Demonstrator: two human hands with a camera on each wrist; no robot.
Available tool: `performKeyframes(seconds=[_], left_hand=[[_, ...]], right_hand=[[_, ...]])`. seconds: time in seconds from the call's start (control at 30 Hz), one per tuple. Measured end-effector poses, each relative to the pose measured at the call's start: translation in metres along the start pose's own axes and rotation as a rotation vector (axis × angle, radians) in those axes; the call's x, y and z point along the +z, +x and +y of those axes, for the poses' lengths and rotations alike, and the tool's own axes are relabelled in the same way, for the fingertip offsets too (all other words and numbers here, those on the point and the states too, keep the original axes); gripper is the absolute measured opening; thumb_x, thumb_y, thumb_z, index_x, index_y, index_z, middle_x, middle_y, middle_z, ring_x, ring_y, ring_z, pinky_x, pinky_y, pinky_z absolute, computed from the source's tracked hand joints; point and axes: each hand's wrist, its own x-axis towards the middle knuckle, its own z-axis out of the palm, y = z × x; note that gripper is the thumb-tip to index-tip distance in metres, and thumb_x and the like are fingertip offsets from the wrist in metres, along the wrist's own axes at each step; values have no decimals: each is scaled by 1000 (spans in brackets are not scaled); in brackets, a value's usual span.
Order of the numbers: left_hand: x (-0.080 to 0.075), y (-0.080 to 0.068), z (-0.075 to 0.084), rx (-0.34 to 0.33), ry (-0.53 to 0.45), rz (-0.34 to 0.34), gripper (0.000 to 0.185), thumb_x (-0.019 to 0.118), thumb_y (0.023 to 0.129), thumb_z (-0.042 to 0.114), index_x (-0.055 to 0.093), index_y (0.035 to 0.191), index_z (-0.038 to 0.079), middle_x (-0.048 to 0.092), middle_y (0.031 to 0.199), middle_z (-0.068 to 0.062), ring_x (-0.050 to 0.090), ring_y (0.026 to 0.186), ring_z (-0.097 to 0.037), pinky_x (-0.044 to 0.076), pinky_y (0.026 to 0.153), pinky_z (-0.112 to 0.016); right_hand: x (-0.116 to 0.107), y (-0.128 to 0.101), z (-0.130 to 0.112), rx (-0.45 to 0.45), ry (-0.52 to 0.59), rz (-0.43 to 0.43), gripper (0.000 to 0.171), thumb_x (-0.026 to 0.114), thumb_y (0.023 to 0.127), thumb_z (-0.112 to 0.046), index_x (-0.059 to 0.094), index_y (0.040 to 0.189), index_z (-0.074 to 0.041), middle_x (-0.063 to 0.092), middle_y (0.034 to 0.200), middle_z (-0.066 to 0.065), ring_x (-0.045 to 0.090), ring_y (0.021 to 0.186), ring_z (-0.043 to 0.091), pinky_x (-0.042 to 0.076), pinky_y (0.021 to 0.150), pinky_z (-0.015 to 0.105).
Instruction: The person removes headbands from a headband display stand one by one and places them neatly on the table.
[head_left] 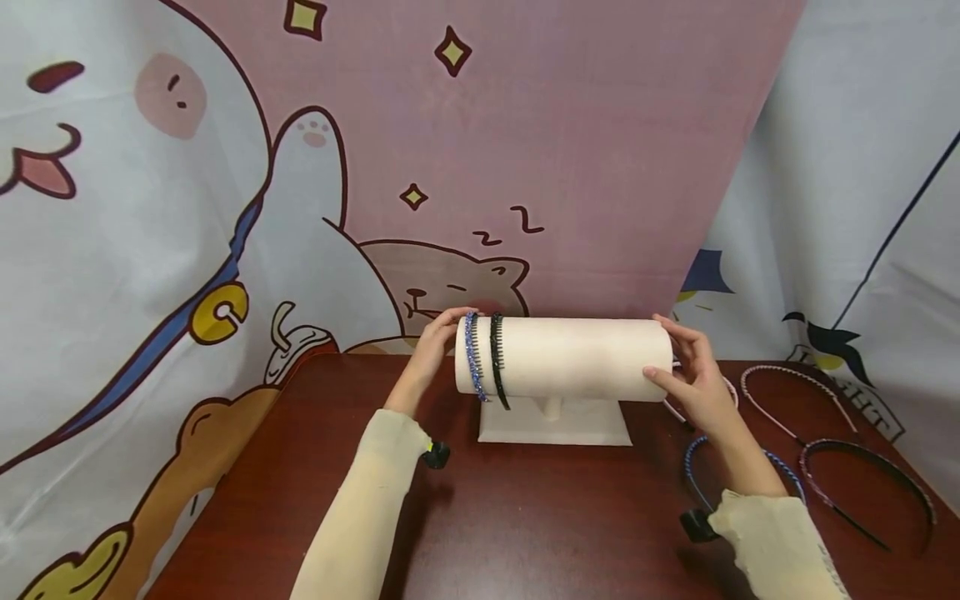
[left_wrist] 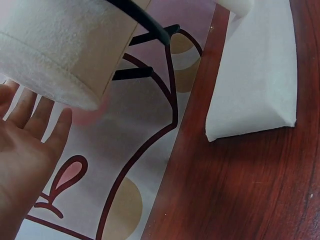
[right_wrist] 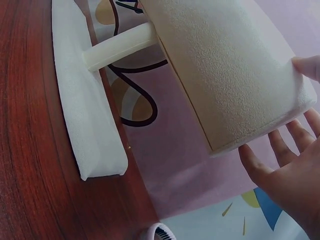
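**Both hands at the ends of the cream display roll**

The display roll (head_left: 564,358) is a cream, felt-covered cylinder lying level on a short post above a flat cream base (head_left: 555,425), set on the dark red table (head_left: 525,517) near its back edge. Near the roll's left end sit a blue beaded headband (head_left: 472,354) and, just beside it, a black toothed headband (head_left: 498,358).

The left hand (head_left: 435,342) reaches the roll's left end, fingers straight and loosely spread, thumb over the top edge. The right hand (head_left: 693,367) cups the roll's right end, fingers extended, thumb on the front. Neither hand curls round anything.

Right of the roll, on the table, lie more headbands: a pink one (head_left: 795,400), a dark one (head_left: 870,483) and a blue one (head_left: 697,467).
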Motion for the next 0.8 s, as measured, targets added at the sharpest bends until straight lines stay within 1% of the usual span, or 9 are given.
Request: performKeyframes(seconds=[0.1, 0.13, 0.2, 0.33, 0.43, 0.57, 0.8], left_hand=[[0, 0, -1, 8, 17, 25, 34, 43, 105, 9, 56, 135, 1, 58, 140, -19, 61, 111, -2, 51, 94, -23], [0, 0, -2, 21, 23, 30, 33, 45, 105, 8, 56, 134, 1, 58, 139, -20, 62, 110, -2, 53, 90, -21], [-1, 0, -3, 54, 32, 46, 31, 49, 104, 8, 57, 133, 0, 59, 137, -21, 63, 108, -2, 54, 87, -20], [-2, -1, -4, 105, 40, 91, 29, 54, 102, 7, 59, 129, -2, 62, 132, -23, 64, 107, -2, 55, 90, -21], [-3, 0, -5, 126, 39, 114, 29, 55, 101, 6, 60, 127, -3, 63, 131, -24, 64, 108, -2, 54, 94, -22], [-3, 0, -6, 136, 33, 136, 28, 56, 100, 4, 60, 126, -5, 63, 131, -25, 65, 106, -1, 53, 93, -20], [-3, -1, -5, 128, 12, 175, 27, 59, 98, 2, 60, 123, -7, 64, 129, -26, 66, 103, 0, 55, 91, -19]], right_hand=[[0, 0, 0, 3, 1, 1, 65, 56, 88, 20, 32, 146, 2, 38, 158, 3, 43, 134, 1, 53, 88, 12], [0, 0, 0, 3, -1, 0, 65, 56, 88, 19, 32, 146, 2, 37, 159, 4, 43, 134, 1, 53, 88, 12], [0, 0, 0, 4, -4, -3, 66, 57, 89, 19, 31, 147, 2, 36, 160, 5, 43, 134, 1, 53, 88, 12], [0, 1, -2, 6, -7, -5, 66, 57, 89, 19, 30, 147, 3, 36, 160, 6, 43, 134, 1, 53, 87, 12], [0, 1, -3, 7, -6, -2, 66, 57, 89, 19, 30, 147, 4, 36, 159, 5, 43, 134, 1, 53, 87, 12], [0, 1, -3, 9, -8, 3, 66, 57, 88, 19, 30, 147, 4, 37, 159, 6, 42, 134, 1, 53, 87, 12], [0, 0, -3, 19, -8, -3, 66, 57, 89, 18, 29, 147, 4, 35, 160, 6, 41, 135, 1, 53, 87, 12]])
